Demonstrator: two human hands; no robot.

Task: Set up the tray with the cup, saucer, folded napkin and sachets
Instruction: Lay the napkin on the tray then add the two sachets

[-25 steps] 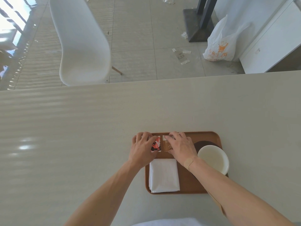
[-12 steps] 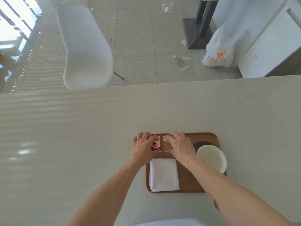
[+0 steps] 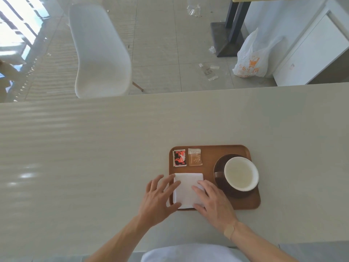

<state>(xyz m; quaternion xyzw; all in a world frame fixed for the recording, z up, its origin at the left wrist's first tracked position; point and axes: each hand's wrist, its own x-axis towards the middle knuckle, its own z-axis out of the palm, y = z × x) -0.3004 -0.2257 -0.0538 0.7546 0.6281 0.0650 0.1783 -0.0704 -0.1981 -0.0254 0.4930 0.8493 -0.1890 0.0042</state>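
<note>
A brown wooden tray (image 3: 209, 149) lies on the pale table. At its far left lie a red-and-black sachet (image 3: 179, 158) and, beside it, a tan sachet (image 3: 194, 157). On the tray's right side a white cup (image 3: 241, 173) stands on a dark brown saucer (image 3: 219, 167). A folded white napkin (image 3: 186, 190) sits at the tray's near left. My left hand (image 3: 158, 199) is spread open at the napkin's left edge, fingertips touching it. My right hand (image 3: 214, 202) lies open over the napkin's right edge.
The pale table (image 3: 94, 157) stretches wide to the left and right of the tray. Beyond its far edge stand a white chair (image 3: 100, 52), a white plastic bag (image 3: 253, 57) and a white cabinet (image 3: 311, 52) on a tiled floor.
Both hands have left the two sachets at the tray's far left and pulled back to the folded napkin. The sachets now lie uncovered side by side.
</note>
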